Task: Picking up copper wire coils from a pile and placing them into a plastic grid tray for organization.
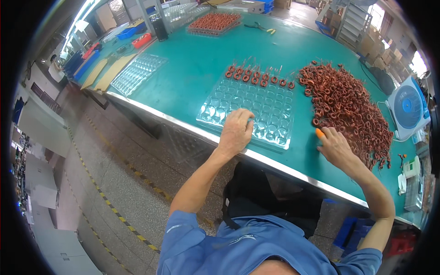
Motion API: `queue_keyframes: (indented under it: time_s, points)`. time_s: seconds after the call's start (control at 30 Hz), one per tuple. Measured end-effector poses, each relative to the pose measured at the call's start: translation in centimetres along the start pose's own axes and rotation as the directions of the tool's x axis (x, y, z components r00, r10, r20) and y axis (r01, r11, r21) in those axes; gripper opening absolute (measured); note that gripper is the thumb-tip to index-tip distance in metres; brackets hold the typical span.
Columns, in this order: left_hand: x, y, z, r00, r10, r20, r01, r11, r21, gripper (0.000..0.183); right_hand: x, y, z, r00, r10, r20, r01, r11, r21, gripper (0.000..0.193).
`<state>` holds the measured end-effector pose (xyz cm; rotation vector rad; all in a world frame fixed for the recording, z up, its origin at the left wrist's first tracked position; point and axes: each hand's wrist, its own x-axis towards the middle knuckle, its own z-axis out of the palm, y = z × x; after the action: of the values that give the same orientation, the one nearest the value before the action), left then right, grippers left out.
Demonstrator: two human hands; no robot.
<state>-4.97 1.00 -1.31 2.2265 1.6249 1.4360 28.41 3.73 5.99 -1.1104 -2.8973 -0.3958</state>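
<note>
A clear plastic blister tray (270, 107) with rows of round pockets lies on the green table. Copper-red wound ring coils (255, 79) with thin wire leads fill the pockets along its far side. My left hand (236, 133) rests over the tray's near edge with its fingers curled; whatever they hold, if anything, is hidden. To the right is a large heap of the same coils (341, 98). At its near left edge sits my right hand (338, 146), fingers apart, an orange cover on one fingertip. No coil shows between those fingers.
Behind stands a full tray of coils (213, 23), with pliers (260, 28) beside it. Another clear tray (137, 73) lies at the left. A blue-and-white fan (407, 107) stands right of the heap. The table's metal edge (183, 126) runs before me.
</note>
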Motion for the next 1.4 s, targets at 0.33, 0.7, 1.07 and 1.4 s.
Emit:
queue_keyframes:
  time_s: [0.33, 0.7, 1.07, 1.4]
  points:
    - [-0.2, 0.1, 0.0, 1.0, 0.027, -0.002, -0.027, 0.996, 0.079, 0.014, 0.5, 1.3, 1.9, 0.965, 0.013, -0.262, 0.047, 0.974, 0.221, 0.03]
    - [0.7, 10.3, 1.4, 0.828, -0.271, 0.49, 0.544, 0.181, -0.819, 0.041, 2.5, -3.6, -4.1, 0.779, 0.617, -0.117, 0.178, -0.038, 0.983, 0.038]
    - [0.2, 12.8, 3.5, 0.871, -0.06, 0.488, 0.489, 0.221, -0.844, 0.02, -0.1, -5.8, -3.6, 0.839, 0.544, -0.016, 0.054, -0.054, 0.997, 0.033]
    - [-1.0, 13.2, 3.2, 0.862, -0.03, 0.505, 0.486, 0.331, -0.809, 0.017, -0.9, -6.4, -5.0, 0.937, 0.336, 0.099, -0.083, -0.063, 0.995, 0.023]
